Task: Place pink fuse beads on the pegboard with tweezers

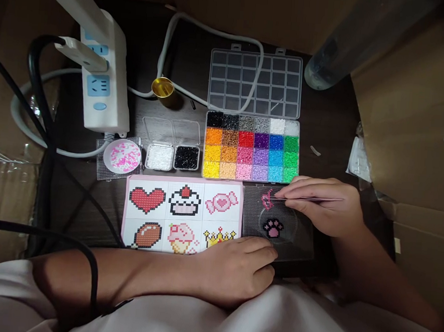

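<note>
In my right hand (pixel 321 204) is a slim pair of pink tweezers (pixel 314 198), pinched between thumb and fingers. Their tips reach a small pink bead shape (pixel 267 200) at the upper part of a clear pegboard (pixel 251 213). Below that shape, a black and pink paw print of beads (pixel 273 228) lies on the same board. My left hand (pixel 241 270) rests with curled fingers on the board's near left corner, and its fingertips are partly hidden. Left of the board, a pattern sheet (pixel 149 181) shows pixel pictures, partly covered by my left forearm.
An open bead box (pixel 252 148) with many colours stands behind the board. Two small boxes of white (pixel 160 157) and black beads (pixel 186 158) sit left of it, beside a dish of pink and white beads (pixel 123 156). A power strip (pixel 105 99), cables, a gold cup (pixel 162 89) and cardboard walls surround these.
</note>
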Demonstrator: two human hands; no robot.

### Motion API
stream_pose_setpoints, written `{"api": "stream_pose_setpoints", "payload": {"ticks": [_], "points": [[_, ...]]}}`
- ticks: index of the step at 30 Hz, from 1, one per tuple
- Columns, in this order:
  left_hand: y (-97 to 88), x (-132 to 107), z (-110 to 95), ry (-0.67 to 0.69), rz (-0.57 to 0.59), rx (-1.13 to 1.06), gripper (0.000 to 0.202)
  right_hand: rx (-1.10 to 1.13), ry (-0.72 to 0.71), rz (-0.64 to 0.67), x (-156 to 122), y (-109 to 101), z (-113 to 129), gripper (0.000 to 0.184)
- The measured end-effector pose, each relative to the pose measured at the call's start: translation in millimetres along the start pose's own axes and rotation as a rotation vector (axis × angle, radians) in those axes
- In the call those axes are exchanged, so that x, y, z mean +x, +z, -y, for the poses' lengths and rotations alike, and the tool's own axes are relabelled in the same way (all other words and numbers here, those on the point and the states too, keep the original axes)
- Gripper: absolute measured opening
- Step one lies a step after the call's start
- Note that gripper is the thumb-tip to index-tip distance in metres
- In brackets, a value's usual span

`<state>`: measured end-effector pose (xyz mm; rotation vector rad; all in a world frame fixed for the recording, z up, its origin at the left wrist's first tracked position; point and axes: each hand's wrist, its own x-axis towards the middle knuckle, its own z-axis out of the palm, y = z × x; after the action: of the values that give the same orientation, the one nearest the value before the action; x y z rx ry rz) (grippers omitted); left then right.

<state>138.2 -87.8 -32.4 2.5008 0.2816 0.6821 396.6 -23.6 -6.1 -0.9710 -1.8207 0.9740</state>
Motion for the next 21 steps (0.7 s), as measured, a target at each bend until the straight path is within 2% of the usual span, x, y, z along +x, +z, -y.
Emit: {"api": "stream_pose_setpoints", "payload": {"ticks": [11,21], "points": [[-0.5,-0.8,0.2,-0.004,0.033,-0.018,0.024,-0.055,0.017,-0.014,-0.9,0.3,-2.4,0.032],[5.0,-2.7,-1.8,-0.009,0.061,-0.018,0.022,-0.027,-0.012,0.04,-2.9,-0.2,-5.3,0.03]]}}
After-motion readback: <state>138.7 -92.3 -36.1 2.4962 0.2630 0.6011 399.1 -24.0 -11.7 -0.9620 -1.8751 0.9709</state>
